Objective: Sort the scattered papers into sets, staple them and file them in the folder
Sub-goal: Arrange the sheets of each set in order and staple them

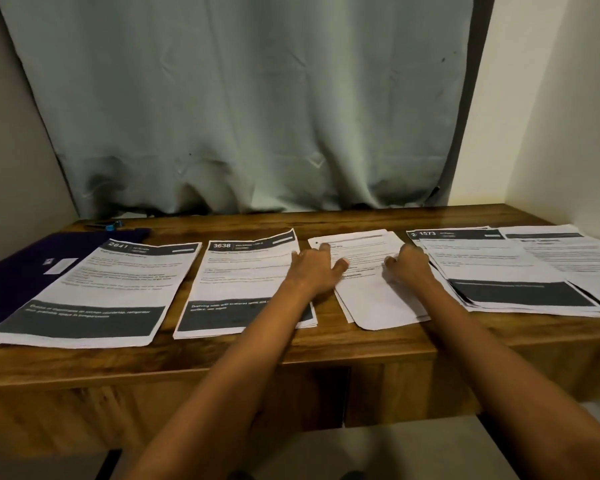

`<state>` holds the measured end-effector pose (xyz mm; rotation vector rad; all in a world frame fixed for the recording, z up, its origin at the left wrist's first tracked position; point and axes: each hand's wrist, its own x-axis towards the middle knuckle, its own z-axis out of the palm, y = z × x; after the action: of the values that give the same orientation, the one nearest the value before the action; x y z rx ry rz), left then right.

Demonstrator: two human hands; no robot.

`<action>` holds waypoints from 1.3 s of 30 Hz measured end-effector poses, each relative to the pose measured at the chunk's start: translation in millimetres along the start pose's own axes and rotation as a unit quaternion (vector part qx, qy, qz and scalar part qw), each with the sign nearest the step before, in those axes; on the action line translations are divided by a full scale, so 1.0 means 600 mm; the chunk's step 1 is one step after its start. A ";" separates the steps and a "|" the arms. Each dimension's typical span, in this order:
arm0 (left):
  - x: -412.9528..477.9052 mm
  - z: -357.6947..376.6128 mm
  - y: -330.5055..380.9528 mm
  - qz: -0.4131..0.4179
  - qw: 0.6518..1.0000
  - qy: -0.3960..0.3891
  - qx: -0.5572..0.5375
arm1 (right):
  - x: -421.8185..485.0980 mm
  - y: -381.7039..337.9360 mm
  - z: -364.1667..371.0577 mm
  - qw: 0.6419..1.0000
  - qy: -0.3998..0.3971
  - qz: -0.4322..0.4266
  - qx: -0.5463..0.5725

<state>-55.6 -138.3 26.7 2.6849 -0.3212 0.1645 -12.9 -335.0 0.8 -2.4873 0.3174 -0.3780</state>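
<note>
dim, warm room light, brighter on the right wall (pixel 551 116); print on the papers (pixel 492 268) blurs, edges bend wide-angle.

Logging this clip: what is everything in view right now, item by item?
desk: one, brown wood, across the foreground
curtain: one, grey-green, hanging behind the desk
folder: one, dark purple with a white label, far left of the desk
stapler: one, black and blue, back left, beyond the folder
2641 stack: one, white with dark bands, left, overlapping the folder
3638 stack: one, same print, left of centre
middle stack: one, white, no dark bands, centre
1573 stack: one, white with dark bands, right
loose sheets: count unclear, white, far right
left hand: fingers spread, touching the middle stack's left side
right hand: at its right side, grip unclear
</note>
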 end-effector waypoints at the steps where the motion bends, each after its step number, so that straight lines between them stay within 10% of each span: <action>1: 0.005 0.010 0.009 0.003 1.000 -0.014 -0.004 | -0.002 0.007 -0.007 1.000 0.004 0.002 -0.003; 8: 0.029 0.062 0.046 -0.063 0.992 -0.087 -0.063 | 0.011 0.038 -0.024 0.999 -0.027 0.018 -0.026; 18: 0.039 0.071 0.043 -0.088 0.977 0.014 -0.195 | 0.027 0.028 -0.022 0.995 -0.035 0.061 -0.069; 26: 0.037 0.066 0.030 -0.112 0.985 -0.063 -0.118 | 0.021 0.043 -0.032 0.984 -0.109 0.074 -0.122; 39: 0.091 0.042 0.039 0.030 0.994 0.032 -0.098 | 0.067 0.026 -0.014 0.998 -0.044 0.002 -0.043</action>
<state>-7.1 -180.4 22.2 2.4721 -0.3783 0.2254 19.7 -364.0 6.0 -2.5781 0.3074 -0.2579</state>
